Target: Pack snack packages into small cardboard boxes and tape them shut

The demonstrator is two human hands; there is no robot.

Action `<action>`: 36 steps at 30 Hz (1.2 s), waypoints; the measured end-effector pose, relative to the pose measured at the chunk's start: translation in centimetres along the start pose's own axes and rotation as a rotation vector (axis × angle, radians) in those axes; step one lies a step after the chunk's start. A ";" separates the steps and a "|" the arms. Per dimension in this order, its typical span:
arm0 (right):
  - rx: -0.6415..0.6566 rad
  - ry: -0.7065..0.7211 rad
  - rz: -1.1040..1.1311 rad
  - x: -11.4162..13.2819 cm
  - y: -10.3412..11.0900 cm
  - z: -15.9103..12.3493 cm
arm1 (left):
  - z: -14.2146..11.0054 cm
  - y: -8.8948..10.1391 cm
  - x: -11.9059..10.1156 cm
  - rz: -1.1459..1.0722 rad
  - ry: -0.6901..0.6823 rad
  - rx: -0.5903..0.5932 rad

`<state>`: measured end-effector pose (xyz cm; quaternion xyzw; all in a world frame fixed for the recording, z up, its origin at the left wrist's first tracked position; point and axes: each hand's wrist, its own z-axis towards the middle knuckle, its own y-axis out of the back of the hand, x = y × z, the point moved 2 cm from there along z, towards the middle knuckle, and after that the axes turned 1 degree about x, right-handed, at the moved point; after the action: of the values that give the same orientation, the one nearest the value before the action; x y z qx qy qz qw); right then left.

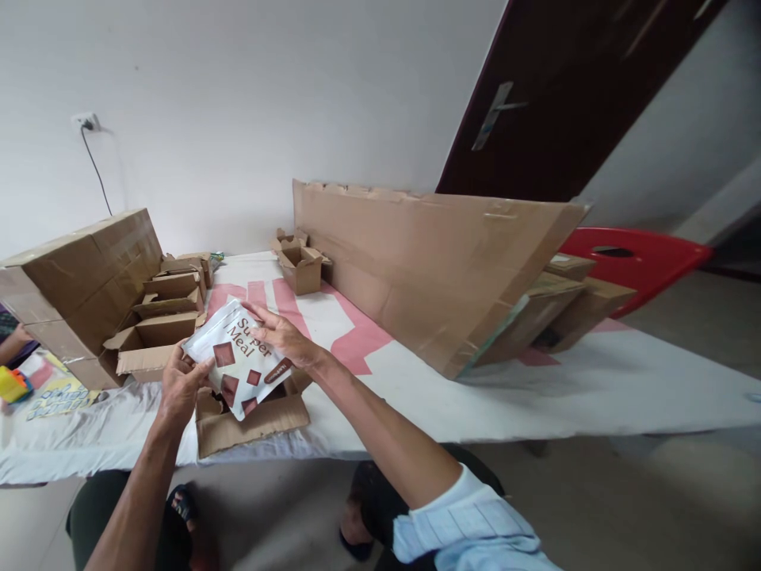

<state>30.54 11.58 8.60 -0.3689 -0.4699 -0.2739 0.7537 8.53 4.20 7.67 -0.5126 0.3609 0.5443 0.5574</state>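
Note:
Between my two hands is a white pouch [242, 361] with brown squares and the printed words "Super Meal", its face tilted up toward me. My left hand [181, 383] grips its left edge, thumb on the front. On the upper right edge, my right hand [285, 337] pinches it, with fingers over the top. Directly below the pouch, an open cardboard box [253, 428] sits at the table's front edge with a flap folded out toward me. The pouch and hands hide most of that box's inside.
Several open cardboard boxes [158, 341] line the left, beside a large taped carton [83, 277]. Small boxes [301, 268] stand at the back. A tall cardboard panel [428, 270] crosses the right, with boxes and a red chair [642, 258] behind. Another person's hand [17, 341] shows far left.

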 end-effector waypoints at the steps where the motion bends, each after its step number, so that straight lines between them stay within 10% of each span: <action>1: -0.004 -0.007 0.018 -0.2 0.2 0.0 | 0.0 0.1 0.1 -0.004 -0.019 -0.009; 16: -0.095 -0.046 0.068 -4.6 -1.2 -2.1 | 0.4 0.0 0.5 -0.170 -0.086 -0.168; 23: -0.297 0.212 -0.149 -0.4 -0.1 2.0 | 4.4 0.5 -2.0 0.033 -0.104 0.036; 36: -0.372 -0.012 -0.401 -2.7 3.5 7.2 | 11.2 1.0 1.8 0.091 0.159 0.092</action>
<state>28.48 19.61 7.12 -0.4021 -0.4799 -0.4970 0.6009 6.09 15.33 8.19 -0.5112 0.4514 0.5096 0.5247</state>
